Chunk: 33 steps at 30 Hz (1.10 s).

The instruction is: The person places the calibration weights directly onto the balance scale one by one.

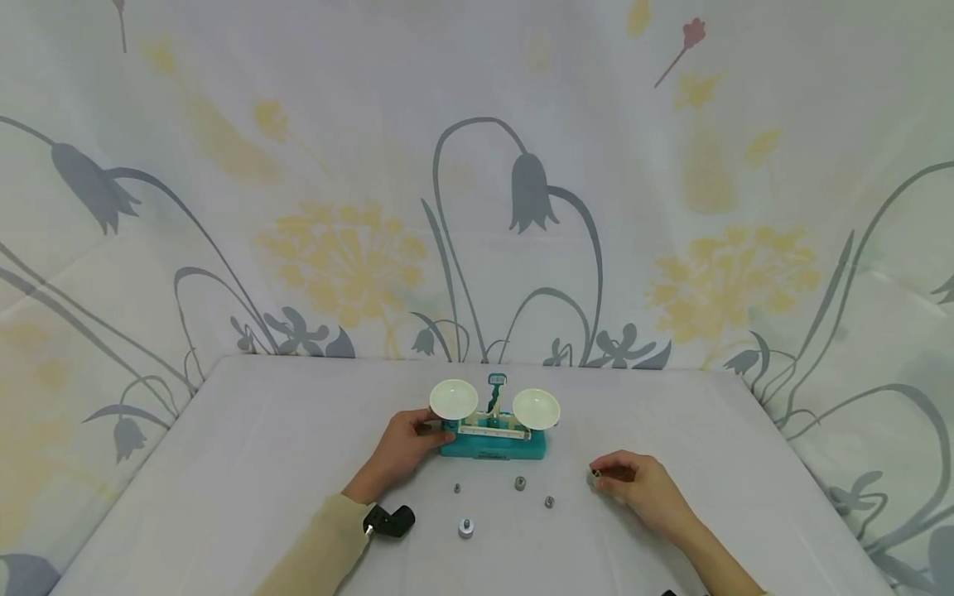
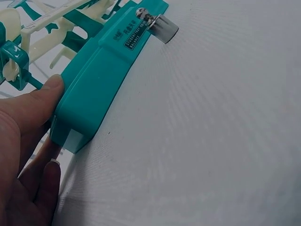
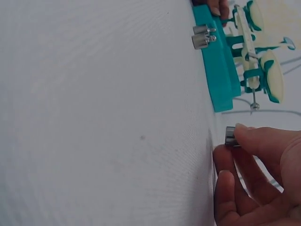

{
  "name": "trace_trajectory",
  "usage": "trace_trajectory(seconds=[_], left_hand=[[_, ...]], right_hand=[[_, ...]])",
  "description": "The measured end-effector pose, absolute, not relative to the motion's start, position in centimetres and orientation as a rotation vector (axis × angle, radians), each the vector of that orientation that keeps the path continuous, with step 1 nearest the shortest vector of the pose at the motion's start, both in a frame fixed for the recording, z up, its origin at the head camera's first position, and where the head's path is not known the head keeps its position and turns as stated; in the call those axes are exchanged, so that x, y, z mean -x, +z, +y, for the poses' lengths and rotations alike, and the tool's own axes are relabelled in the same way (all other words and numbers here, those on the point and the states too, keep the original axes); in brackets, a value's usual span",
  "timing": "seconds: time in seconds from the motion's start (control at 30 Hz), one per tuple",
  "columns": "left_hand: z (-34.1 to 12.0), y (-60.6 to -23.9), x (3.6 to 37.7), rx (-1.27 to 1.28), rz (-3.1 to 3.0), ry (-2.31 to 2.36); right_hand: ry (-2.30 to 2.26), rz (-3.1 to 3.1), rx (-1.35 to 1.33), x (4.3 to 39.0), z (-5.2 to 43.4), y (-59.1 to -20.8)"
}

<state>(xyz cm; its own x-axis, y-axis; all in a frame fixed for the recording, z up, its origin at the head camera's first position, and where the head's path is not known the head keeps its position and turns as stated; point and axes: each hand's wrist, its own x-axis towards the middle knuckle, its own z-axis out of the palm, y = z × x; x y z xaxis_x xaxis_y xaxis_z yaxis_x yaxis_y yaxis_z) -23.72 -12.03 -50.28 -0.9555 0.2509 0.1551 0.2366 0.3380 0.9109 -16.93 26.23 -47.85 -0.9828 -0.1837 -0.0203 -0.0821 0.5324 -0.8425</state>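
Note:
A teal balance scale point(image 1: 492, 448) with two pale pans point(image 1: 537, 410) stands on the table. My left hand point(image 1: 406, 445) grips the left end of its base; in the left wrist view the thumb point(image 2: 52, 87) lies along the base's edge and other fingers reach around its end. To the right of the scale, my right hand point(image 1: 641, 488) pinches a small metal weight point(image 3: 230, 136) between thumb and fingers, low over the tabletop. Several loose metal weights lie in front of the scale, among them a larger one point(image 1: 465, 528) nearest me and a tiny one point(image 1: 457, 488).
A white cloth point(image 1: 246, 463) covers the table. Behind it hangs a curtain point(image 1: 358, 165) with grey and yellow flower prints. Two more weights, one point(image 1: 520, 483) close to the scale's front and another point(image 1: 549, 502) farther right, stand between the hands. A black wrist camera point(image 1: 391, 521) sits on my left sleeve.

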Motion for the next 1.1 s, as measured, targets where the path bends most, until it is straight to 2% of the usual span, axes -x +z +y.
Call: trace_trajectory(seconds=[0.47,1.1], left_hand=[[-12.03,-50.31,23.69,-0.448,2.573,1.74],[-11.97,-50.23,23.64,-0.467,2.547,1.758]], right_hand=[[-1.516,2.666,0.118,16.96,26.02,-47.74],[-1.512,2.666,0.155,17.02,25.76,-47.31]])
